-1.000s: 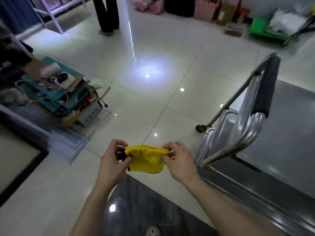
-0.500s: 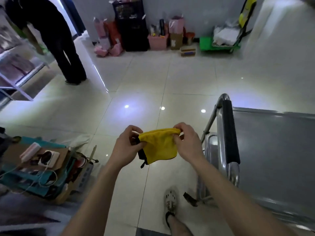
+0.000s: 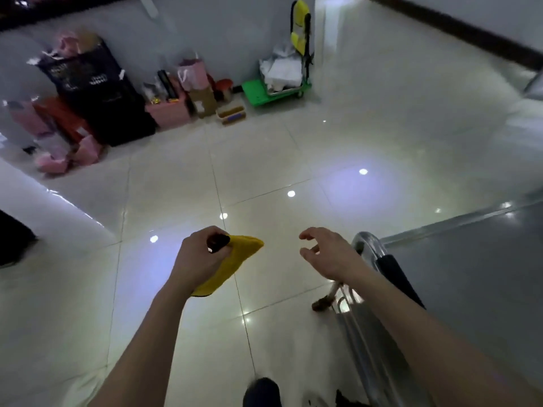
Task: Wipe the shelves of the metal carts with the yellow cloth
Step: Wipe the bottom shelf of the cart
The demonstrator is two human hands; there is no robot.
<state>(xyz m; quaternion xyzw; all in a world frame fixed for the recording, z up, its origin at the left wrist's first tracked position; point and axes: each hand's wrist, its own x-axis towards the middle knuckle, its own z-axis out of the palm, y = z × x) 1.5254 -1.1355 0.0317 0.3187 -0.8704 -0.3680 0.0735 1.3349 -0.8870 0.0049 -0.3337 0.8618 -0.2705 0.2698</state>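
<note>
**Cloth in one fist, other hand free over the cart handle**

So from where I'm standing: the person's left hand [image 3: 202, 259] is closed into a fist around one end of the yellow cloth [image 3: 238, 257]. The fingers are curled tight around it, and a dark bit [image 3: 219, 242] pokes out of the top of the fist. It's too blurry to say what it is, maybe a trim or a loop. The rest of the cloth sticks out to the right of the knuckles in a soft point and droops below the wrist. It's held up in the air over the tiled floor [image 3: 176, 186], not touching anything else.

The right hand [image 3: 326, 254] has nothing in it. Its fingers are apart and loosely bent, thumb away from the others, palm facing down. It sits well apart from the cloth, right by the curved chrome handle [image 3: 368, 245] of the metal cart [image 3: 470, 274]. Honestly can't tell if it's touching the bar or just above it. There's a black foam grip [image 3: 396, 274] on the handle just past the wrist, and the cart's flat grey top shelf runs off to the right. One caster wheel [image 3: 320, 305] shows under the forearm.

Along the far wall there's a green trolley [image 3: 273, 92] with white stuff piled on it, a pink box [image 3: 169, 113] and stacked black crates [image 3: 97, 92].
</note>
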